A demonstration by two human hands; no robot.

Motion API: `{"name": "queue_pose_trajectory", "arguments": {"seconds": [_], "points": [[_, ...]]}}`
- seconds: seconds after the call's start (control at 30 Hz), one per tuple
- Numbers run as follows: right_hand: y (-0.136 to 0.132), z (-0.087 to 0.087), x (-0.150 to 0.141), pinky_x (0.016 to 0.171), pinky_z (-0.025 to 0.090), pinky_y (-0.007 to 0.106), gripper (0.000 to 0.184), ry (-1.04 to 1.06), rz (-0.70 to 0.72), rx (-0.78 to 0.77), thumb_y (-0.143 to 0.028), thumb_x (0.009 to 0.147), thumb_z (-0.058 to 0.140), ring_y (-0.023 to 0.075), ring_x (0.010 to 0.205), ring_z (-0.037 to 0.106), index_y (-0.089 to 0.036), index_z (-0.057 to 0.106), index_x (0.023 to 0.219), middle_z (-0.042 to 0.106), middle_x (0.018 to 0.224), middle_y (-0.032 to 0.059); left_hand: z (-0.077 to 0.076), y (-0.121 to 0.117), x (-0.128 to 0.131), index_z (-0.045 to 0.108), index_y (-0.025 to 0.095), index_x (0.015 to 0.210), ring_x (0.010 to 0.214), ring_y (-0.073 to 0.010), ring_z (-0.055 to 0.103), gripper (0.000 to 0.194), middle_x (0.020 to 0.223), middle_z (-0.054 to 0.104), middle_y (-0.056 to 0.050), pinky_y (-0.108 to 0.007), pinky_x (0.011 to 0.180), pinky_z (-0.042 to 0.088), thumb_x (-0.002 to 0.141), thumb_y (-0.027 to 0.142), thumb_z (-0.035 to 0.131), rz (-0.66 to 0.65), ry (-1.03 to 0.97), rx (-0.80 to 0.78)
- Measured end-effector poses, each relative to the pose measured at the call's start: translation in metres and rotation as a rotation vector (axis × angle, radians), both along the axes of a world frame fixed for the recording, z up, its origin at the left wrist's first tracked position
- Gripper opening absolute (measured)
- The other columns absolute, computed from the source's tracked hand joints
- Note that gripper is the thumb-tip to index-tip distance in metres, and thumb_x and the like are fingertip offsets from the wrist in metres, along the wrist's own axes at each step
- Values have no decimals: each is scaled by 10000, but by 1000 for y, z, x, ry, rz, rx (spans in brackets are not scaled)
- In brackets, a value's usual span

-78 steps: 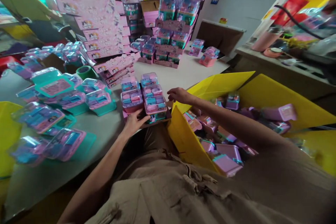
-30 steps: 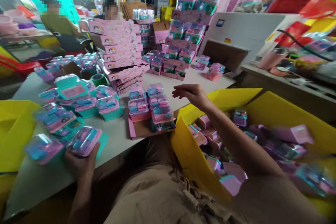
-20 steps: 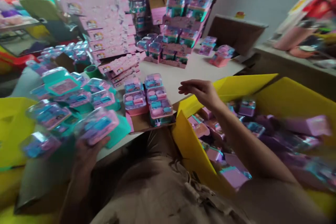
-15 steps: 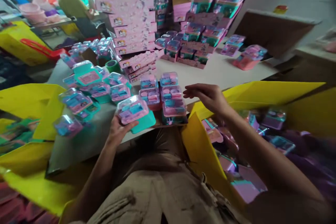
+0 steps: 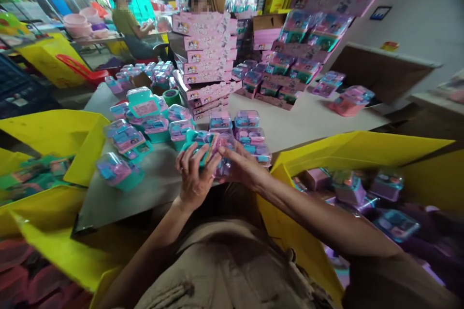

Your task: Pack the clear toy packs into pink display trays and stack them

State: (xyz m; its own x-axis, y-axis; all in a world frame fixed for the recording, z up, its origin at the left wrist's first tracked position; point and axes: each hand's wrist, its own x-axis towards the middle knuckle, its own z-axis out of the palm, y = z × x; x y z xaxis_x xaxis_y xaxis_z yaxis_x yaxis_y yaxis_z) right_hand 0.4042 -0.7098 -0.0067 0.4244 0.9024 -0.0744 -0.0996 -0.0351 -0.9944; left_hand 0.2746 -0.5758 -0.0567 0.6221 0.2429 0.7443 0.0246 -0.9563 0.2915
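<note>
Between my two hands, just above the table's near edge, is a small plastic box (image 5: 211, 147) with a teal body and a clear lid, tipped on its side. My left hand (image 5: 195, 174) wraps its teal side with the fingers over it. My right hand (image 5: 246, 166) grips the clear lid end, thumb on the box. Right behind it, more clear-lidded boxes (image 5: 250, 136) stand in two rows, partly hidden by my hands. To the left, several teal boxes (image 5: 154, 125) are grouped on the table, and one tilted box (image 5: 118, 170) lies nearer the edge.
Pink printed cartons (image 5: 206, 53) are stacked at the table's back, beside a green tape roll (image 5: 171, 96). Filled display trays (image 5: 286, 67) rise at the back right. Yellow bins (image 5: 348, 147) with boxes flank me. Two people (image 5: 126, 19) are beyond the table.
My right hand has come in from the right and taken hold of the box. My left hand has moved right with it, and the box has turned onto its side. The view has shifted.
</note>
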Motion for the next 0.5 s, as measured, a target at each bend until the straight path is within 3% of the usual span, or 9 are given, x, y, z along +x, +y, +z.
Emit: {"name": "queue_pose_trajectory", "arguments": {"seconds": [0.07,0.13,0.2,0.27,0.3,0.37,0.43,0.5], "points": [[4,-3,-1,649,641,353,739,210,-50,-30,-643,847,731,230,871,738,-329,475,1466,698,1301,86,1,3,-12,656,402,1403,1595,-384,323,597,1571,564,-54,-679,1320,45,881,123,731,-49,16,66],[5,-5,1,721,632,366,807,260,-52,-35,-587,754,825,242,939,720,-313,495,1438,688,1291,80,-2,6,-26,484,410,1578,1649,-407,178,792,1738,351,-56,-697,1314,2,877,177,768,-89,-16,-3],[3,-7,5,824,609,377,911,67,-62,-8,-508,684,889,248,1022,684,-294,479,1469,661,1296,78,-11,10,-38,210,368,1708,1669,-403,81,984,1817,93,-85,-650,1330,104,903,305,772,-154,-62,-271],[0,-10,9,850,576,359,1023,-217,-63,13,-418,645,914,227,999,649,-270,428,1533,635,1274,78,-22,13,-43,57,339,1727,1664,-360,154,1034,1819,56,-108,-540,1311,282,942,433,724,-240,-97,-656],[-2,-12,12,828,563,348,1052,-344,-46,11,-392,653,906,209,946,630,-254,396,1563,630,1231,75,-28,15,-43,105,325,1722,1629,-335,279,976,1799,175,-122,-485,1270,372,959,486,691,-270,-105,-847],[-3,-15,17,749,532,334,1038,-518,-3,-27,-414,713,869,175,815,575,-234,350,1595,617,1091,44,-39,18,-40,418,254,1606,1403,-296,585,758,1569,562,-143,-405,1122,526,962,576,656,-262,-76,-1119],[-3,-16,24,719,503,330,988,-625,4,-66,-491,753,857,168,768,537,-236,369,1574,589,999,14,-46,18,-34,658,182,1309,1101,-260,716,569,1192,747,-114,-365,982,590,931,606,684,-211,-16,-1192],[-2,-12,36,738,495,340,956,-730,-34,-67,-583,743,874,189,806,550,-229,430,1512,583,1000,18,-52,18,-26,689,175,1181,1006,-239,716,476,1084,745,-91,-354,946,595,915,569,708,-221,-7,-1129]]}}
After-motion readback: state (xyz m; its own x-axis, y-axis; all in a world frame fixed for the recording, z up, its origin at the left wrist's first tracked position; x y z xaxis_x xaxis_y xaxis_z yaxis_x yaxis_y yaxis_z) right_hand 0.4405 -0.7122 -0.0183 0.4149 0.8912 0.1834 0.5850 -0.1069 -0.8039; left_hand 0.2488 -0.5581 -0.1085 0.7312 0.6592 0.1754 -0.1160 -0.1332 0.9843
